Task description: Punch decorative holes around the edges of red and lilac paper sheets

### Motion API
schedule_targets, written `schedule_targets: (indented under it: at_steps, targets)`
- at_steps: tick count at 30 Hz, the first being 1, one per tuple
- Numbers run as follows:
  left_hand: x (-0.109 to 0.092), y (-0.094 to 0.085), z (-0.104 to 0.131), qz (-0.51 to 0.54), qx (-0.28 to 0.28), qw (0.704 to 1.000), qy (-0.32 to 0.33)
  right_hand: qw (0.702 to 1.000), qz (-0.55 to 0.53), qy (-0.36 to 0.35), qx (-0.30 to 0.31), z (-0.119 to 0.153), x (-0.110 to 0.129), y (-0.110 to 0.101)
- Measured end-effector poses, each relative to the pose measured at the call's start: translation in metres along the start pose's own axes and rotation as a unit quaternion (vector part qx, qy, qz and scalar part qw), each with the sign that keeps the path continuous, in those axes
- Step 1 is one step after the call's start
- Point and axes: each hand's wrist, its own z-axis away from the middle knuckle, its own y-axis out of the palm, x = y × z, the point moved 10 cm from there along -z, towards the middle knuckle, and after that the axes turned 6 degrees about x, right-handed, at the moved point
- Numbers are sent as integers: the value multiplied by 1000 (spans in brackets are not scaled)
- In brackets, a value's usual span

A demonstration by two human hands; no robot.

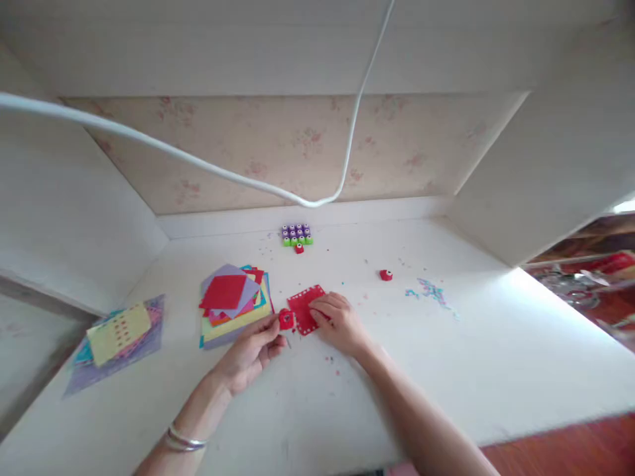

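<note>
A red sheet (pixel 303 305) with small holes along its edges lies tilted on the white surface. The fingers of my right hand (pixel 337 320) are bent and rest on its right side. Between the thumb and fingertips of my left hand (pixel 255 350) is a small red punch (pixel 286 320), at the sheet's left edge. Left of the sheet is a stack of coloured sheets, topped by a red square (pixel 224 292). Tiny paper bits are scattered around the sheet.
Purple and green punches (pixel 296 233) stand in rows at the back, a red one (pixel 299 248) before them. Another red punch (pixel 385 275) and blue-pink bits (pixel 432 291) lie right. Punched sheets (pixel 119 334) lie far left. A white cable (pixel 223 173) hangs across the view.
</note>
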Motion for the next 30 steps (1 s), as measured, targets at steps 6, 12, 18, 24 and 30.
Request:
schedule_targets:
  at_steps: [6,12,18,24,30]
  targets:
    - [5,16,-7,-34,27,999,-2,999,-42,-8,-32,9,23,-9]
    - [4,32,-9,-67,56,996,16,997,32,-64,0,15,44,-6]
    - [5,35,-10,-76,61,995,21,996,68,-58,13,16,45,-2]
    - [7,33,-12,-66,56,996,17,999,11,-40,35,14,47,1]
    - [10,24,-14,-35,36,999,12,980,-190,41,45,10,33,7]
